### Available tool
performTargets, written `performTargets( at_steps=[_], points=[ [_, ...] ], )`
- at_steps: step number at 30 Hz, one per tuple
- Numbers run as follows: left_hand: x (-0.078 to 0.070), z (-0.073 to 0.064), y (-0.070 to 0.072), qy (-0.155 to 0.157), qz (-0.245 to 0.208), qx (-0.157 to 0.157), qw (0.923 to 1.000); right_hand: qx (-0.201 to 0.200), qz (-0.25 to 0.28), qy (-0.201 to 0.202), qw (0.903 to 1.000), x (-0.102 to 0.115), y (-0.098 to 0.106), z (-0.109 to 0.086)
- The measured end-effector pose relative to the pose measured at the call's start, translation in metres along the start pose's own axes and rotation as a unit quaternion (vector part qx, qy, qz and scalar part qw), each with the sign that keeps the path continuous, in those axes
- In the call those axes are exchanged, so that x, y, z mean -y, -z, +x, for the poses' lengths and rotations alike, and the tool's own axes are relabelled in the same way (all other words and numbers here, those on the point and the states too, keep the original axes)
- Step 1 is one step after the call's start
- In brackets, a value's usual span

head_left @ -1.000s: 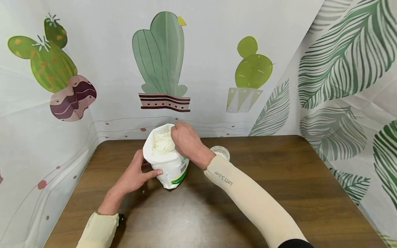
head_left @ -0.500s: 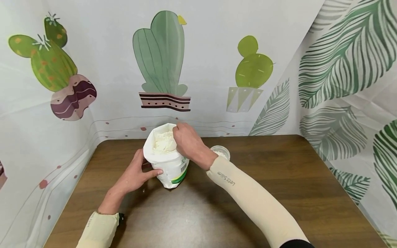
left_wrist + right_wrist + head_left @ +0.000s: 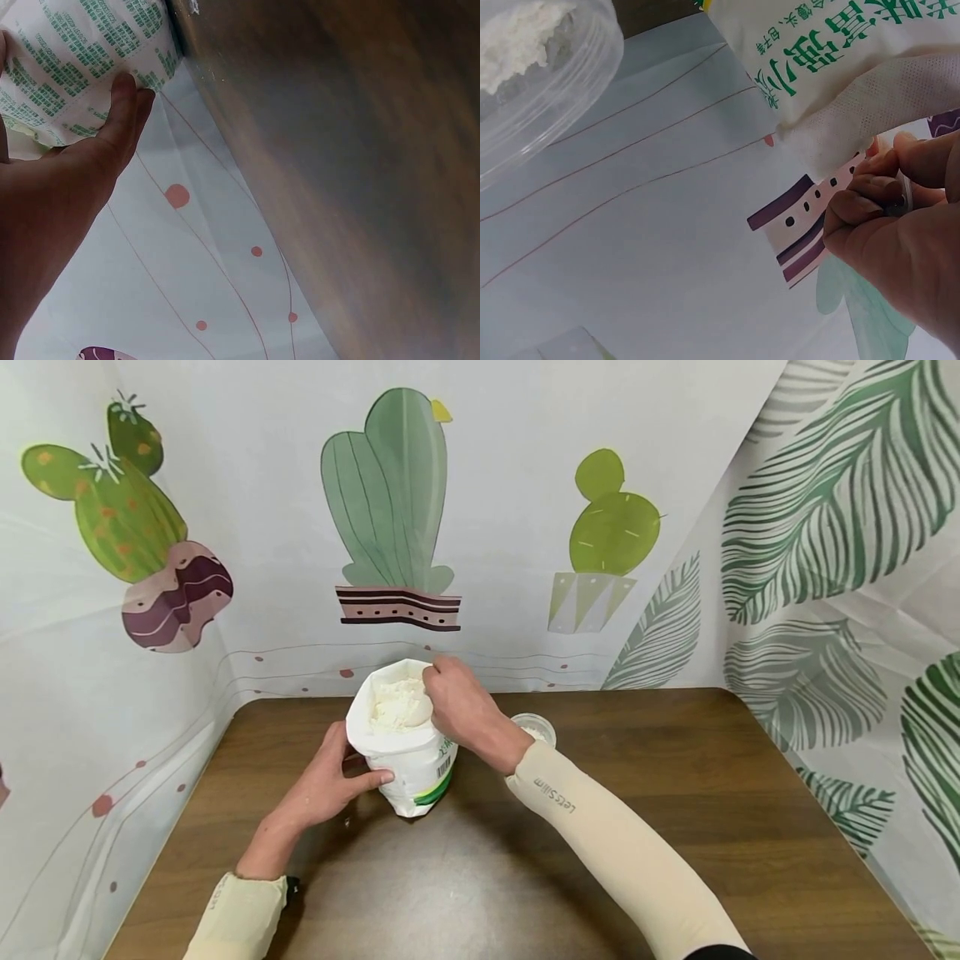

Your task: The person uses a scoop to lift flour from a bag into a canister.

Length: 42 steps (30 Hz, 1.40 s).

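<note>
An open white bag of flour stands upright near the table's back edge, its top folded outward and flour showing inside. My left hand grips its left side, thumb in front and the other fingers partly hidden. In the left wrist view that hand lies along green-printed paper. Over the bag's right rim, my right hand has curled fingers around the handle of a spoon, whose pale round bowl lies at the flour. In the right wrist view the fist hides most of the handle.
A clear round plastic tub with white flour in it stands to the right of the bag, partly behind my right forearm. The brown wooden table extends to both sides. A printed cactus cloth hangs right behind its back edge.
My right hand has shifted slightly to the right and toward me, and the spoon's bowl with it, near the bag's right rim. My left hand and the bag have stayed in place.
</note>
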<state>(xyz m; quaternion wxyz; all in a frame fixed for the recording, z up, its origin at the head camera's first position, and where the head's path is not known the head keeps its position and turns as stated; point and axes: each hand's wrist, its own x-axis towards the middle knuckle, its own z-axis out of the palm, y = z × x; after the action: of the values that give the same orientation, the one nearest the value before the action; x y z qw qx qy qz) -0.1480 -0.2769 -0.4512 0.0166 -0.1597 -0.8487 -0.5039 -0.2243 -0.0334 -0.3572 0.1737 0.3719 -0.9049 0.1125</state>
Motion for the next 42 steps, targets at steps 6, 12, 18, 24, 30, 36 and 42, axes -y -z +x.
performTargets(
  at_steps=[6, 12, 18, 24, 30, 36, 42],
  points=[
    [0.0, -0.001, 0.001, -0.003, 0.001, -0.003, 1.0, 0.002, 0.029, -0.02, 0.9994, -0.003, 0.006, -0.002],
    [0.0, -0.001, 0.001, 0.0, 0.0, 0.0, 1.0, -0.02, 0.035, -0.018, 0.999, -0.004, 0.008, -0.005],
    [0.0, -0.001, 0.0, -0.002, 0.006, -0.002, 1.0, -0.041, 0.037, -0.02, 0.9983, -0.004, 0.005, -0.007],
    [-0.001, 0.0, 0.0, -0.001, 0.007, -0.004, 1.0, -0.05, 0.062, -0.032, 0.9963, -0.004, 0.008, -0.01],
    [-0.001, 0.0, 0.0, -0.004, 0.007, -0.005, 1.0, -0.058, 0.104, -0.052, 0.9915, -0.006, 0.01, -0.014],
    [-0.001, -0.001, 0.0, -0.001, 0.011, -0.006, 0.9999, -0.081, 0.129, -0.061, 0.9865, -0.009, 0.011, -0.019],
    [0.0, -0.002, 0.0, -0.002, 0.017, -0.009, 0.9998, -0.102, 0.147, -0.073, 0.9811, -0.01, 0.013, -0.025]
  ],
)
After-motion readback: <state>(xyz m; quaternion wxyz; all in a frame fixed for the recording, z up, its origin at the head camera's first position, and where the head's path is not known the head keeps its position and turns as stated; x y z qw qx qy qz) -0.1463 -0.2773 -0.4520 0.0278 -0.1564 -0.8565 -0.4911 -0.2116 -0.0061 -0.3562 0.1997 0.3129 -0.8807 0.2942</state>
